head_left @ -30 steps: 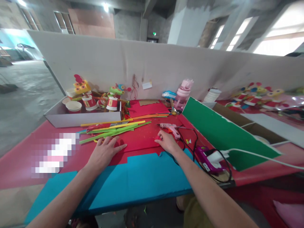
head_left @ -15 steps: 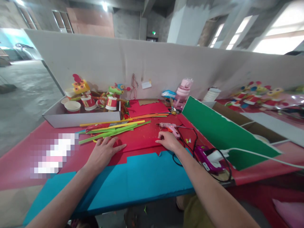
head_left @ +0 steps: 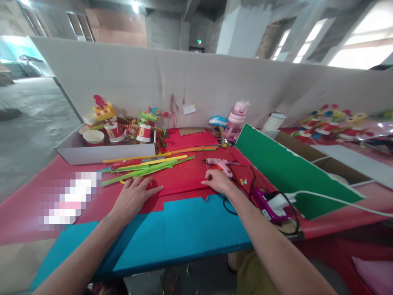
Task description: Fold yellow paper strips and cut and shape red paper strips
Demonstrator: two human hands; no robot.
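Note:
My left hand (head_left: 135, 196) lies spread, palm down, on the left part of a folded red sheet (head_left: 181, 186). At the sheet's right end my right hand (head_left: 215, 181) has its thumb and fingers pressed together on the edge. Blue paper (head_left: 196, 225) covers the table's front edge below both hands. Just beyond my left hand lie green and yellow paper strips (head_left: 153, 167). A pink glue gun (head_left: 219, 164) rests right behind my right hand.
A white box (head_left: 107, 155) with paper cups and cup figures stands at the back left. On the right are a green-sided box (head_left: 291, 176), a purple power strip (head_left: 270, 207) and cables. A pink bottle-like object (head_left: 238, 116) stands by the partition.

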